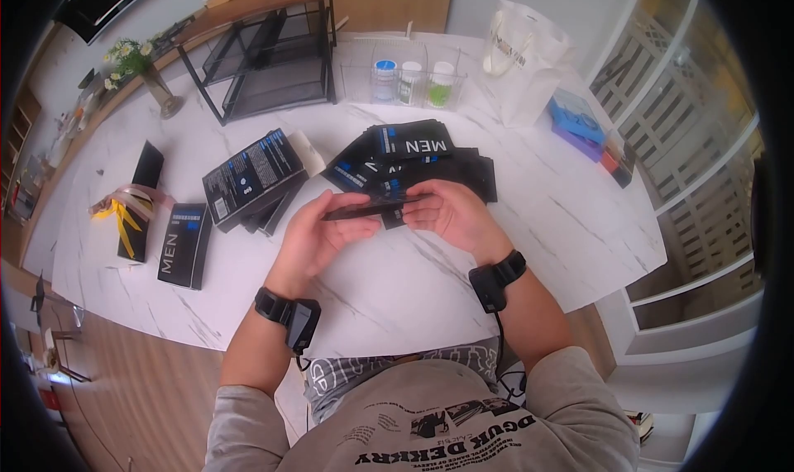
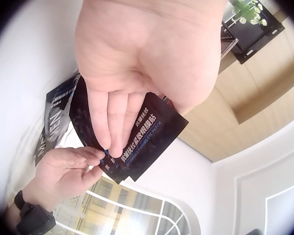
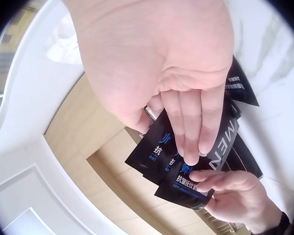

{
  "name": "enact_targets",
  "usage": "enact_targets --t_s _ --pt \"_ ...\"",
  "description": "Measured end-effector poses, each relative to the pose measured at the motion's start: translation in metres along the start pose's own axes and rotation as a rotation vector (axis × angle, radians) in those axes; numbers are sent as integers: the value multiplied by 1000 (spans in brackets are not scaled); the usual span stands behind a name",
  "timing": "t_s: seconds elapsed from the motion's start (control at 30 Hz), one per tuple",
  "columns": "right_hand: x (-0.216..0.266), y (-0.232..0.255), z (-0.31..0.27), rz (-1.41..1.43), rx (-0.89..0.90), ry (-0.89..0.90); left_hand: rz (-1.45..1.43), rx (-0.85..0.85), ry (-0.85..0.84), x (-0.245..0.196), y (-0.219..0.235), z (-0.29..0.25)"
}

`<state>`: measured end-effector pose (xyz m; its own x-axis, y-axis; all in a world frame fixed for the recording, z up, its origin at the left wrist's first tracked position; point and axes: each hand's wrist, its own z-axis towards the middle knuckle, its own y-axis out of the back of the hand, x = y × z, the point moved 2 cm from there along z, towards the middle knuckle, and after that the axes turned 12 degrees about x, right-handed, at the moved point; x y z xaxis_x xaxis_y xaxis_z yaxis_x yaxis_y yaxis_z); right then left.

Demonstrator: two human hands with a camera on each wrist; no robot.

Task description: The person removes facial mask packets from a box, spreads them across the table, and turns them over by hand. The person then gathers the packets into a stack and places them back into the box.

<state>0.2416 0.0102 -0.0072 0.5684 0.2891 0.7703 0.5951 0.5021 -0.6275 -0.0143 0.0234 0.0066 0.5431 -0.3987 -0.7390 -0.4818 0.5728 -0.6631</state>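
Both hands hold a small fanned stack of flat black eye patch sachets (image 2: pixel 154 139) between them over the table. My left hand (image 1: pixel 310 236) grips one end, its thumb on one face and fingers on the other. At the other end, my right hand (image 1: pixel 455 216) pinches the sachets likewise. In the right wrist view the sachets (image 3: pixel 154 152) overlap in steps, with white and blue print showing. Just beyond the hands lies a loose pile of similar black sachets (image 1: pixel 418 141), some printed "MEN". Left of it, a black box (image 1: pixel 252 178) with an open white flap rests on other black packaging.
A black "MEN" box (image 1: pixel 182 249) and a ribbon-tied black box (image 1: pixel 147 170) stand at the left. Along the back are a mesh shelf (image 1: pixel 273 88), a clear bin (image 1: pixel 356 79) with bottles, and a white paper bag (image 1: pixel 529 67). Blue boxes (image 1: pixel 576 116) lie near the right edge.
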Motion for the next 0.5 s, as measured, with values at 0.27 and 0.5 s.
enact_targets --t_s 0.27,0.5 --pt "2 -4 -1 -87 40 -16 210 74 -27 -1 -2 0" --pt "4 -22 5 -235 -156 160 864 91 132 0 -11 -5"
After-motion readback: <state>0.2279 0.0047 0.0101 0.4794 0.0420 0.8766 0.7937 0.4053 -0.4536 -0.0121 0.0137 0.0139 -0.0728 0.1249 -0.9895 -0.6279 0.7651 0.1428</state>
